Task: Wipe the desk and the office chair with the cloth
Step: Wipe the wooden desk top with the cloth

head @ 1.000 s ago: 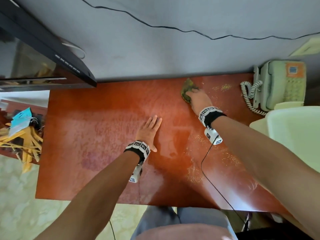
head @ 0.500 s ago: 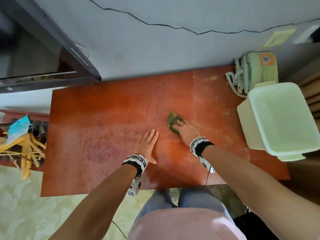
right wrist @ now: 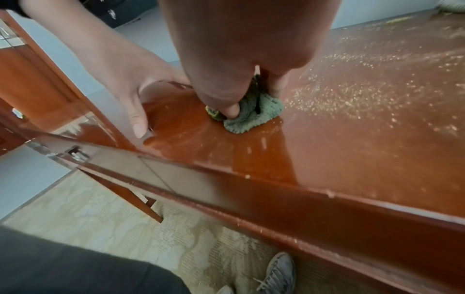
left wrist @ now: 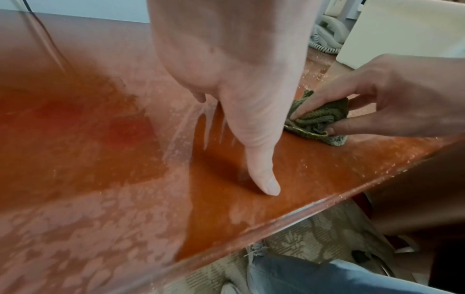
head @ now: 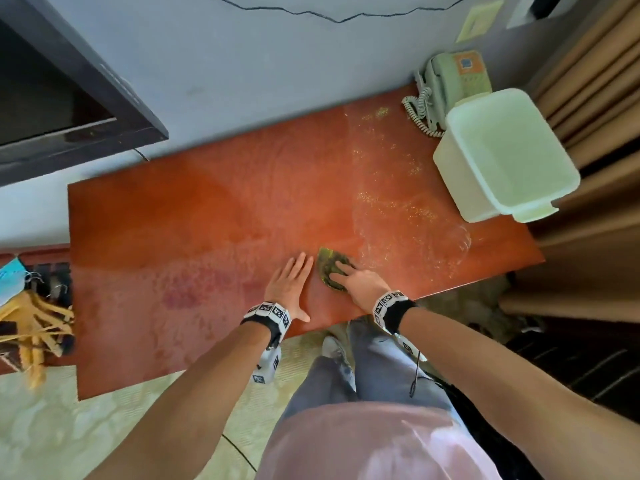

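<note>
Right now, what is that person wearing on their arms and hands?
Both forearms are bare, no gloves or sleeves. Each wrist carries a black band ringed with white blocks printed with black square markers. A small white marked unit hangs under each, and a thin black cable dangles from the right one.

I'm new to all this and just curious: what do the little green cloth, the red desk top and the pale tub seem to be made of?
The cloth looks like looped terry or knit fabric: soft, bunched, nubbly. The desk seems wood or laminate under a glossy reddish finish; it mirrors the left hand, though which one is unclear. The tub looks like pale, slightly translucent plastic with smooth moulded corners.
</note>
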A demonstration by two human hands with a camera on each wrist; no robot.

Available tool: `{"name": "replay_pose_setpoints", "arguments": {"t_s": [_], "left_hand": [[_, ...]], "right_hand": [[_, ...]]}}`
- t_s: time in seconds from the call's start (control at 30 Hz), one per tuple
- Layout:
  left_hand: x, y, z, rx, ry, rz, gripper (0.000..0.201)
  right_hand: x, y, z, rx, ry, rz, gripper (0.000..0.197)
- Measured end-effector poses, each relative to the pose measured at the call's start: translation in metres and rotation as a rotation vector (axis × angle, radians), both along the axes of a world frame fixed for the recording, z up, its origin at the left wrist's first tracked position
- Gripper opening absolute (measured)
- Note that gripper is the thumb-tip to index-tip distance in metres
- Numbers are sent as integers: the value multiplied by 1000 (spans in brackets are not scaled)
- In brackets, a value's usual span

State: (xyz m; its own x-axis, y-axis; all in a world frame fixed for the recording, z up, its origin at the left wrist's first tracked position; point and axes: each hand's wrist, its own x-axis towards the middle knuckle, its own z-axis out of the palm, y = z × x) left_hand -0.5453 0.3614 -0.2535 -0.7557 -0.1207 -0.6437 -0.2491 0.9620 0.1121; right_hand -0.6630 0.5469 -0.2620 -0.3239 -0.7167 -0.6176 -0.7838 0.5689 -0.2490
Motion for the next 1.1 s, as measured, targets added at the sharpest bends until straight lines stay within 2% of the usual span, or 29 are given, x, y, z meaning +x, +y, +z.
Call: {"name": "replay_pose_setpoints", "arguments": {"t_s": [0.27, 0.5, 0.67, 0.83, 0.93, 1.03, 1.1], "left_hand": [[7, 5, -3, -24, -43, -29, 155], [6, 8, -2, -30, -58, -25, 155], [5, 13, -2, -55, -52, -19, 154], [2, 9, 1, -52, -77, -58, 156], [-11, -1, 13, -31, -126, -119, 145], [-26, -14, 32, -27, -144, -210, 122], [-33, -19, 39, -9, -127, -210, 108]], "right_hand": [[30, 63, 9, 65, 11, 152, 78], [11, 116, 24, 139, 24, 160, 82], [-20, 117, 26, 119, 25, 156, 83], [-17, 108, 22, 85, 23, 246, 82], [0, 92, 18, 1, 11, 322, 73], [31, 58, 13, -76, -21, 369, 65], [51, 35, 13, -118, -26, 397, 63]]}}
